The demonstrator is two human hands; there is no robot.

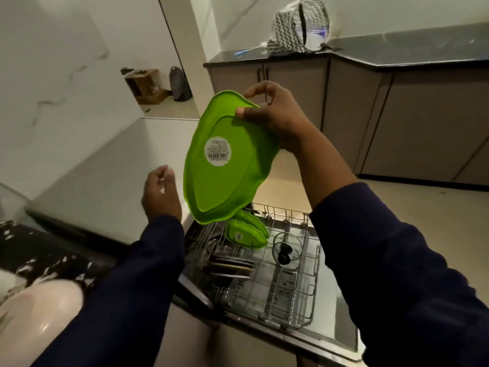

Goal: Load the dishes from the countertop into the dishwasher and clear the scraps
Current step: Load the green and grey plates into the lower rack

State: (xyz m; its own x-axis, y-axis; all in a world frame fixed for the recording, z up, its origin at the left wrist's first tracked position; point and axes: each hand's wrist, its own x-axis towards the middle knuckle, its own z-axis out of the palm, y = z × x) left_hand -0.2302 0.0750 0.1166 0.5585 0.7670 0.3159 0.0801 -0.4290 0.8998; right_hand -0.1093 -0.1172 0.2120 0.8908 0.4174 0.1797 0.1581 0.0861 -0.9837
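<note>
Loading is the step in hand, by my reading: the right hand point(270, 115) pinches the upper rim of a large bright-green leaf-shaped plastic plate point(227, 160), thumb on the near face and fingers curled over the edge, so this grip is closed on the plate. It hangs at frame centre, underside and round white barcode sticker point(217, 151) toward the camera, above the pulled-out wire dishwasher rack point(304, 295) at lower centre. The left hand point(160, 193), left of the plate, holds nothing, its fingers loosely curled.

To seat it well, I would lower the plate edge-first and nearly upright into a free slot beside the others, guiding the bottom edge with the idle hand so it slips between tines rather than resting across them, and keep it off the lid.

Inside the rack, two smaller green leaf-shaped plates point(247, 233) stand on edge at the far side; a round glass pot lid with a black knob point(287, 251) leans to their right; dark flat utensils point(230, 264) lie at the left, too dim to name. On the far dark desk point(397, 47), upper right, sits a grey zigzag-patterned bag point(299, 27).
</note>
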